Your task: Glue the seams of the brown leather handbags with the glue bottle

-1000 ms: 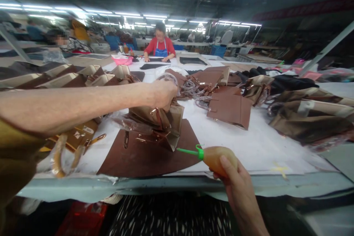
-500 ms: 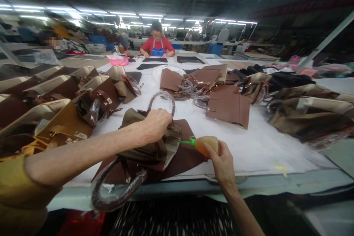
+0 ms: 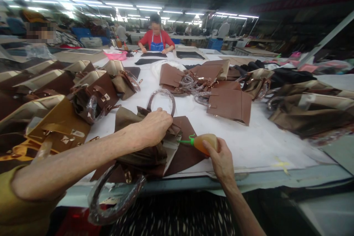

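A brown handbag (image 3: 184, 155) lies opened out on the table before me, its olive lining (image 3: 141, 156) bulging out. My left hand (image 3: 158, 127) is closed on the bag's upper edge, and the exact spot under the fingers is hidden. One plastic-wrapped handle (image 3: 162, 95) arches beyond that hand; another wrapped handle (image 3: 102, 210) hangs over the table's front edge. In my right hand (image 3: 223, 160) is a squeeze bottle (image 3: 206, 143) of amber liquid, probably glue. It is tilted on its side, its thin green nozzle pointing left at the pale inner edge of the bag.
Brown bags (image 3: 102, 96) and a mustard bag (image 3: 62, 121) stand at left. More brown bags (image 3: 229, 103) lie ahead on the white-covered table (image 3: 265, 143), with olive-lined bags (image 3: 312, 118) at right. Across the table a person in red (image 3: 156, 38) handles dark sheets near a pink basin (image 3: 115, 55).
The bottle's nozzle has shifted very slightly left along the bag's edge. The near handle hangs a little lower, and the camera view has tilted slightly. Both hands keep their hold.
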The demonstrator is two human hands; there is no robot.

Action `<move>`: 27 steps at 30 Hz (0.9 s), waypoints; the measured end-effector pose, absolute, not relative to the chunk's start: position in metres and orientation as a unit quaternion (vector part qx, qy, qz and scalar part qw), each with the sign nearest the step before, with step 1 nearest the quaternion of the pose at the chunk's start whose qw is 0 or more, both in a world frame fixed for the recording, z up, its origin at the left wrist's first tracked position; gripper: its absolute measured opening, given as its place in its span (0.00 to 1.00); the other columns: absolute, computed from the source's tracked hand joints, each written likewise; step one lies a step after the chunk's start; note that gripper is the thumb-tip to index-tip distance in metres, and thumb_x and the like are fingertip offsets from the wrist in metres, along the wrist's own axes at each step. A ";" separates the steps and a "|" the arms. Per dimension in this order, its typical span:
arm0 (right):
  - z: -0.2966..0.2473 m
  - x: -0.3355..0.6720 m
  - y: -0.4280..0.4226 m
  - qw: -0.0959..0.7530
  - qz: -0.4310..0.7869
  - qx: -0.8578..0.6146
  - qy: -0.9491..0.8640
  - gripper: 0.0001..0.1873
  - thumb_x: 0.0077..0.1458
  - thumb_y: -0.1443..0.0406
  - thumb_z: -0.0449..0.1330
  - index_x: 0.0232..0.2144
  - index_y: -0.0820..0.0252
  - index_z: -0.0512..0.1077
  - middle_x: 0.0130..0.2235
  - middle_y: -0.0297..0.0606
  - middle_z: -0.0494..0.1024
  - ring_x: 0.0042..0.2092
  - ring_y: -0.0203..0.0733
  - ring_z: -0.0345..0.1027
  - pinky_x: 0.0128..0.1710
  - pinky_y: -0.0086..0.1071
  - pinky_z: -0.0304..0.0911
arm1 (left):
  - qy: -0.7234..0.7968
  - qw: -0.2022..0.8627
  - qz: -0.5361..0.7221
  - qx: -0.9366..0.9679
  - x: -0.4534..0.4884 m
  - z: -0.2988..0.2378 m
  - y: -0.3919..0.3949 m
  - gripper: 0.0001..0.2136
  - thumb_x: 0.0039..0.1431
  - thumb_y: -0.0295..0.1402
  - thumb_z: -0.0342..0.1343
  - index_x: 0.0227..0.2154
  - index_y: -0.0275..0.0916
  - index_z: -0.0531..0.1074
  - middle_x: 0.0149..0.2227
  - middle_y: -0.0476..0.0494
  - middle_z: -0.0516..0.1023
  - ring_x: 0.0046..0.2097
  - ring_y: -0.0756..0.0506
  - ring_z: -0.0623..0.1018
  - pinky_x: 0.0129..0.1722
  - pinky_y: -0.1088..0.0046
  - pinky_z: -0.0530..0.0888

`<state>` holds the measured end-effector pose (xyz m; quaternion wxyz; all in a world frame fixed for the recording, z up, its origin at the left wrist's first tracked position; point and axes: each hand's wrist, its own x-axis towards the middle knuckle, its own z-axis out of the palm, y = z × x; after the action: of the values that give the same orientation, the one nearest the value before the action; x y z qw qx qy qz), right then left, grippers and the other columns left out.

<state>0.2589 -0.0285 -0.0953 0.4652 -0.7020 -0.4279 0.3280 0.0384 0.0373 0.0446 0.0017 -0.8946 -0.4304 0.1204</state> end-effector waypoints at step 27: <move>-0.090 0.263 -0.033 0.460 0.352 -0.697 -0.423 0.23 0.46 0.48 0.60 0.34 0.61 0.69 0.29 0.36 0.73 0.29 0.45 0.67 0.24 0.35 0.64 | -0.420 0.042 0.134 -0.897 0.039 0.038 0.027 0.06 0.47 0.23 0.51 0.25 0.33 0.73 0.26 0.35 0.77 0.31 0.39 0.78 0.29 0.64 0.72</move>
<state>0.2633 -0.0334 -0.0902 0.4604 -0.6966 -0.4229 0.3521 0.0392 0.0273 0.0379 0.0418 -0.8967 -0.4197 0.1340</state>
